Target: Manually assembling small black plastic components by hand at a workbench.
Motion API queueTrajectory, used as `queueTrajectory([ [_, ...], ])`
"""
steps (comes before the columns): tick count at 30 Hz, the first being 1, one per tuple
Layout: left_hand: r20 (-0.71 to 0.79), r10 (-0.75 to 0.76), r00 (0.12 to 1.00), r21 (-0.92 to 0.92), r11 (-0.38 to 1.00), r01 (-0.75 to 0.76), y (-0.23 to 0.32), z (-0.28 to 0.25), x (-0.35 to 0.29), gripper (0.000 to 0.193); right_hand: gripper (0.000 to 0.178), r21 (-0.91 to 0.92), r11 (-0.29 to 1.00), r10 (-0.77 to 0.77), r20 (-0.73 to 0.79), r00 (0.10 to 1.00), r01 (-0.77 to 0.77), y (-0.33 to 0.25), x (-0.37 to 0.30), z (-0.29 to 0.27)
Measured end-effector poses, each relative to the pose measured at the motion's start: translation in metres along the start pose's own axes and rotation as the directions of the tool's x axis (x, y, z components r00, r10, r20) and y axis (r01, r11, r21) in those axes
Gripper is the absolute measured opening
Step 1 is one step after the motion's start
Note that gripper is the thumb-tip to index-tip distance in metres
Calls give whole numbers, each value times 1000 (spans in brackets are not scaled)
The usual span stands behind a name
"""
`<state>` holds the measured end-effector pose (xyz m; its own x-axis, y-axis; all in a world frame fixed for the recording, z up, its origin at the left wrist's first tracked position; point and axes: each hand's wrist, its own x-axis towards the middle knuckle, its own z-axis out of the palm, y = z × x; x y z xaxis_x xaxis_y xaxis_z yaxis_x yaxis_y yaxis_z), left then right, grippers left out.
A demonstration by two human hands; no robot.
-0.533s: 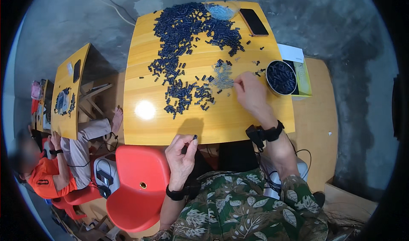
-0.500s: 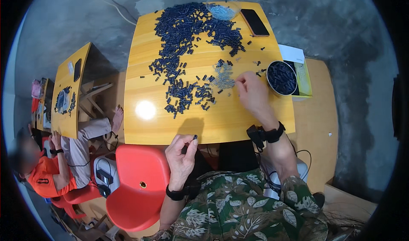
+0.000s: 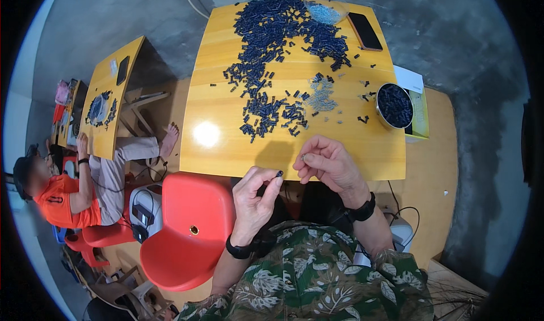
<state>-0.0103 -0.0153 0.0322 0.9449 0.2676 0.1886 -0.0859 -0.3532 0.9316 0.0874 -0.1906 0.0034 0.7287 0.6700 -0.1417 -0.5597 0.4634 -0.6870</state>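
Note:
Between thumb and forefinger, my left hand (image 3: pixel 256 197) pinches a small black cylindrical piece (image 3: pixel 279 174) at the table's near edge. Close to its right, my right hand (image 3: pixel 330 163) pinches a tiny light-coloured piece (image 3: pixel 303 157), too small to make out fully. The hands are apart. Beyond them on the yellow table (image 3: pixel 226 165) lies a small heap of clear, silvery bits (image 3: pixel 322 94). Many black cylindrical pieces (image 3: pixel 265 29) spread from the far edge down the table's left-middle part. A round bowl (image 3: pixel 394 105) full of black pieces stands at the right edge.
A clear dish (image 3: pixel 325 13) of bluish bits and a phone (image 3: pixel 365 31) lie at the far right. A yellow-and-white box (image 3: pixel 418 108) sits beside the table. To my left are a red chair (image 3: pixel 187 224) and a person in orange (image 3: pixel 68 202) at another table (image 3: pixel 105 134).
My right hand has come back from beside the clear bits to the near edge, close to my left hand, with a tiny piece in it. The whole view has shifted slightly.

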Motion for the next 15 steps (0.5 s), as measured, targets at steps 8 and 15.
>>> queueTrajectory([
  [8,1,32,999,12,999,-32,4,-5,-2,8,11,101,994,33,106,994,-44,15,3,10],
  [15,-5,119,993,127,985,-117,2,-8,-2,9,10,-76,993,-81,78,994,87,23,5,20],
])
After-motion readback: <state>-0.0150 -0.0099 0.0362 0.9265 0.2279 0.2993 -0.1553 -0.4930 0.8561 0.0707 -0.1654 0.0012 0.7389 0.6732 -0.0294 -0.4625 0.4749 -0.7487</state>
